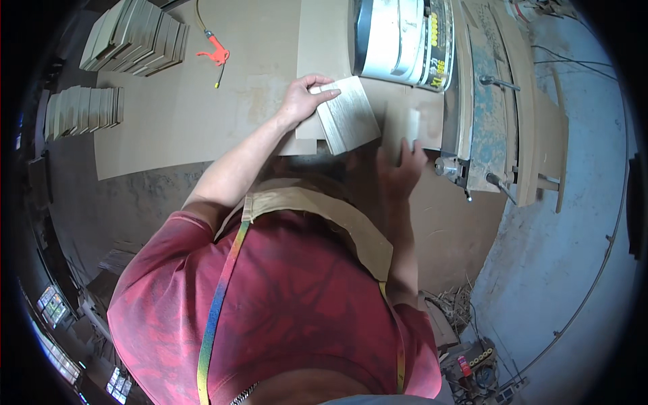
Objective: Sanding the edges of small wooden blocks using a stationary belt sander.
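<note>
My left hand [307, 101] is closed on a square pale wooden board [351, 118], thumb on its upper face and fingers round the far left edge. The board is tilted over the near edge of the work table. To its right, my right hand [401, 167] grips a small pale block [403, 125]. Motion blurs this hand and the block, so what kind of block it is cannot be made out. A narrow gap separates the block from the board.
A white and black bucket [398, 40] stands just beyond the board. An orange air blow gun [216, 52] lies on the brown-covered table [162, 115]. Stacked wooden boards [135, 40] and a lower stack [84, 111] are at far left. A bench with metal clamp handles [491, 101] is at right.
</note>
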The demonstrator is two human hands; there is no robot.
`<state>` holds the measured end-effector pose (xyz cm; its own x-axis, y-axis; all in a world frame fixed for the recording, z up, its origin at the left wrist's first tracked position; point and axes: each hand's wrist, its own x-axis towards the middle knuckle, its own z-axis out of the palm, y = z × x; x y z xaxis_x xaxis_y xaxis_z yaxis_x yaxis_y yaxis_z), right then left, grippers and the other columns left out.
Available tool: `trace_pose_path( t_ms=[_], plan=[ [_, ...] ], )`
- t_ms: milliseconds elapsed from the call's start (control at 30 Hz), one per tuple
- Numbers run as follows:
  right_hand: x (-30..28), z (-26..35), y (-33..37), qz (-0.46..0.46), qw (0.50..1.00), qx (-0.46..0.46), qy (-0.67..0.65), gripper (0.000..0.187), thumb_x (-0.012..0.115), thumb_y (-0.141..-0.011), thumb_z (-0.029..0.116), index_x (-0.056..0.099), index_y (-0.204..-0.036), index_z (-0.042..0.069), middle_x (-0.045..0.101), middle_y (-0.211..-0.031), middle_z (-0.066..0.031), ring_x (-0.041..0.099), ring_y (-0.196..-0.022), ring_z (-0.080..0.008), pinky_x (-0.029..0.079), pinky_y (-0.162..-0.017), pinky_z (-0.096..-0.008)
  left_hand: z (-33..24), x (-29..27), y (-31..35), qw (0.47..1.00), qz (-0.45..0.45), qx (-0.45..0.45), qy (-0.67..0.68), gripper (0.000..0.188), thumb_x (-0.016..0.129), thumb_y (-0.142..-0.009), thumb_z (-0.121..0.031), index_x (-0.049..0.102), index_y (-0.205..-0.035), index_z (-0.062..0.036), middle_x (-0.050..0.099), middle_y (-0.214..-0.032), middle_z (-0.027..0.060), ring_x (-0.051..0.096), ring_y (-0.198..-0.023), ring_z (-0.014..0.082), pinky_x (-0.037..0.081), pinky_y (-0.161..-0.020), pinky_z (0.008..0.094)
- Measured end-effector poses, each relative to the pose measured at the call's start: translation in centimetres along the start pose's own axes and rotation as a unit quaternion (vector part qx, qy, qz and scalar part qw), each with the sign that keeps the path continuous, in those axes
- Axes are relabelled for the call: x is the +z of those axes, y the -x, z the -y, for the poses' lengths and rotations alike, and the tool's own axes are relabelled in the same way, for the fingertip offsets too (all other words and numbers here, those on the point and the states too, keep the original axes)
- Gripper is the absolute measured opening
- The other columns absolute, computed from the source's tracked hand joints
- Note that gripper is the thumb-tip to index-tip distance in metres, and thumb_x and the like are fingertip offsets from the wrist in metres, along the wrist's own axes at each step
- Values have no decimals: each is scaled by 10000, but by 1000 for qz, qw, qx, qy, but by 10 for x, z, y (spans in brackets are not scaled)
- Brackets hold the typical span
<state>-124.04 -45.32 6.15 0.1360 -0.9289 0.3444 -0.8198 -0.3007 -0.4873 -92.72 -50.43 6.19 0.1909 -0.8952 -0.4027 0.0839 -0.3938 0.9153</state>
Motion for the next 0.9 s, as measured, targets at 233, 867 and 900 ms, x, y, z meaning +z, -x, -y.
trace_pose_path(
  t_ms=[233,867,900],
  plan=[
    [41,-69,-81,-73,988,-48,126,493,776,-927,184,679,-1351,-47,628,-1391,-280,577,-1289,-480,521,-1075,-547,-14,10,-2,999,19,-41,21,432,901,-898,-56,759,-1305,-27,786,-1079,100,752,-951,176,621,-902,263],
    [37,86,-33,37,996,-63,-56,574,889,-793,266,728,-1286,20,660,-1324,-232,658,-1099,-430,570,-974,-505,-7,6,-7,975,33,-90,199,370,637,-1127,-224,678,-1407,15,755,-1177,135,745,-1017,176,620,-961,278],
    [37,88,-30,34,995,-68,-57,571,890,-792,264,733,-1285,23,663,-1327,-228,662,-1096,-428,573,-974,-501,-8,5,-4,964,58,-90,242,385,615,-1136,-225,658,-1436,13,748,-1211,133,745,-1032,174,617,-974,278]
  ],
)
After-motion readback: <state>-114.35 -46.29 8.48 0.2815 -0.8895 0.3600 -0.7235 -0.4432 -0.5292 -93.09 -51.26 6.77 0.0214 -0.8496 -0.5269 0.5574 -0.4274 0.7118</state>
